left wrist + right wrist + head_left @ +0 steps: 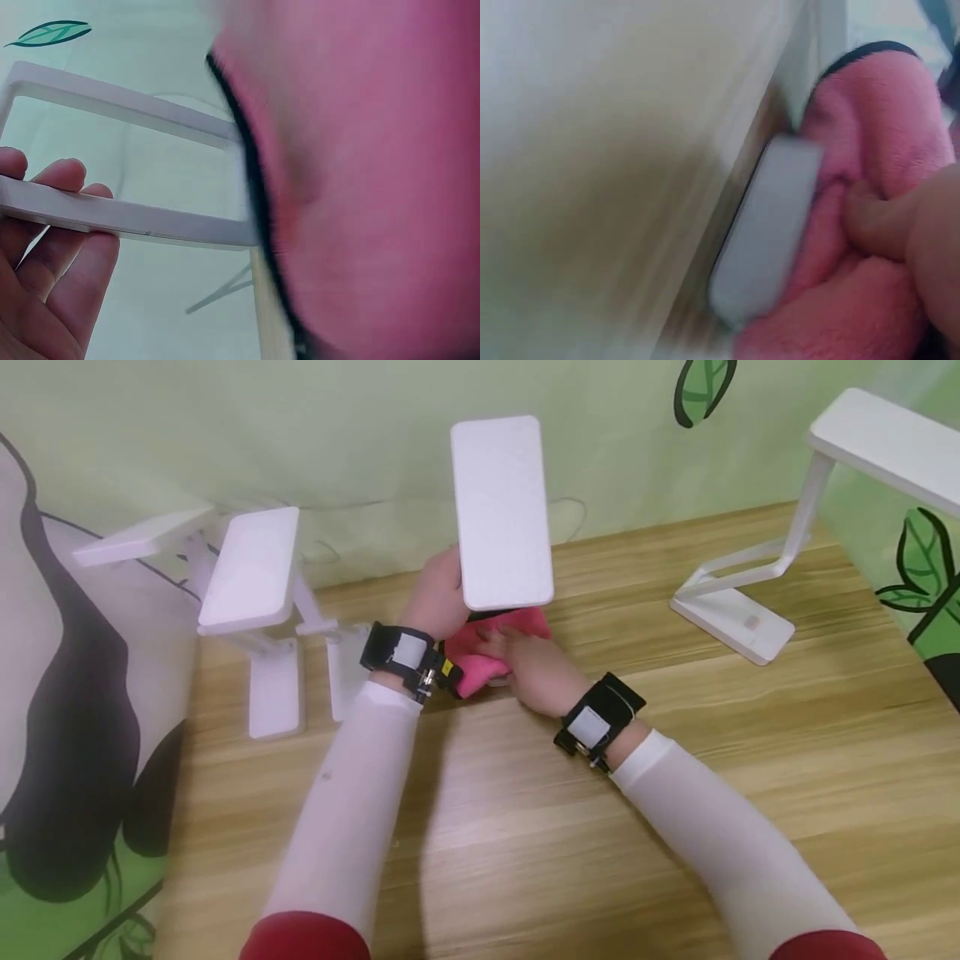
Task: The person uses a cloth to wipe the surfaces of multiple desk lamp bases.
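The right hand (542, 670) is laid over the pink plush cloth (480, 672), fingers extended across it and thumb pressed into a fold; the palm contact cannot be confirmed. The left hand (437, 597) pinches one rail (165, 226) of the lamp arm, fingertips over one edge and the remaining digits beneath. The cloth, one in number, is bunched at the foot of the centre desk lamp (502, 510), alongside and partly covering its base (769, 225); a pale end of that base shows beyond the cloth. The centre desk lamp stands at the back of the wooden table (540, 852), its head above the cloth and partly hiding the left hand. Step in hand, by judgement: wiping the base while the left hand steadies the arm. The next move calls for even pressure of the cloth along the base, with the rail held firmly to prevent tipping; any uncovered surface would then need the cloth repositioned. Count of units: desk lamps, four, namely the centre unit, two close together at the left (far-left lamp (146, 537) and near-left lamp (251, 570)) and one right lamp (735, 614) standing well apart; hands, two; black wristbands (401, 652), two, one per wrist. A pale green wall (360, 443) backs the table.
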`<action>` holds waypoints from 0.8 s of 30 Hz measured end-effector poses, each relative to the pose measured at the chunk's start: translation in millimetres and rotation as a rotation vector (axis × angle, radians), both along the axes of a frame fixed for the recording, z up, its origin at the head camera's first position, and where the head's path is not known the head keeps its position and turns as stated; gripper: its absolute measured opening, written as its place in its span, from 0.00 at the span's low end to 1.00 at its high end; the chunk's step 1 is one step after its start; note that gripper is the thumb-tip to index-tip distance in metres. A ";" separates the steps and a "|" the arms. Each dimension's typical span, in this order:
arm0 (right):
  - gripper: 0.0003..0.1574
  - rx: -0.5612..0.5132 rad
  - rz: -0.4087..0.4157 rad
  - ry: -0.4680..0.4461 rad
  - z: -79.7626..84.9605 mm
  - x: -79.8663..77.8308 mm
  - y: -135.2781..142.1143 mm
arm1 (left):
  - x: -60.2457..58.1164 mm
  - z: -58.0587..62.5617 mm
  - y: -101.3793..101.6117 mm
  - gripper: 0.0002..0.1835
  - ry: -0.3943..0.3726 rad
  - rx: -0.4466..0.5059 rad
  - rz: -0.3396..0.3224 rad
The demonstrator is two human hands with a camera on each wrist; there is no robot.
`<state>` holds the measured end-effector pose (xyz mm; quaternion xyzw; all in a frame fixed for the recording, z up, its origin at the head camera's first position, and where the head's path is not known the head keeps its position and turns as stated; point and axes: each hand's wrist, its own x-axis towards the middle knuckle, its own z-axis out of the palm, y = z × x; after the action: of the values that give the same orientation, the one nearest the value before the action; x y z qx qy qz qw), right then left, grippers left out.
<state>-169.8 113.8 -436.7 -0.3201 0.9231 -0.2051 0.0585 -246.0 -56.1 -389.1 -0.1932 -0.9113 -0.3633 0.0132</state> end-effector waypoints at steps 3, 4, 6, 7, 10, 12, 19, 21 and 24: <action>0.38 -0.035 -0.039 0.010 -5.7 -17.4 2.8 | 0.4 0.0 0.4 0.15 -0.016 -0.005 0.012; 0.38 -0.046 -0.052 0.014 -6.4 -19.9 4.8 | 0.5 0.2 0.3 0.15 -0.022 -0.004 0.014; 0.38 -0.057 -0.068 0.020 -6.5 -19.1 9.8 | 0.8 0.7 -0.3 0.15 -0.028 0.011 0.010; 0.38 -0.063 -0.076 0.016 -6.2 -15.6 12.8 | 1.0 1.0 -0.9 0.15 -0.030 0.020 0.008; 0.35 -0.058 -0.080 0.015 -2.3 2.5 21.0 | 1.4 1.7 -2.5 0.15 -0.028 0.033 0.001; 0.36 -0.048 -0.071 0.008 0.8 17.7 25.3 | 1.8 2.4 -3.2 0.15 -0.019 0.032 -0.004; 0.41 0.009 -0.009 -0.039 9.3 42.3 15.4 | 0.5 -0.2 -2.4 0.16 0.025 0.014 0.006; 0.40 0.015 -0.004 -0.038 6.3 33.5 9.6 | -0.6 -2.9 -1.6 0.16 0.032 0.004 0.007; 0.41 -0.002 -0.029 -0.038 0.3 9.9 2.9 | -2.0 -6.5 0.8 0.15 0.022 0.006 0.009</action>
<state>-159.9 116.7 -436.4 -0.3029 0.9261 -0.2128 0.0727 -248.1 -55.3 -395.6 -0.1931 -0.9108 -0.3639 0.0256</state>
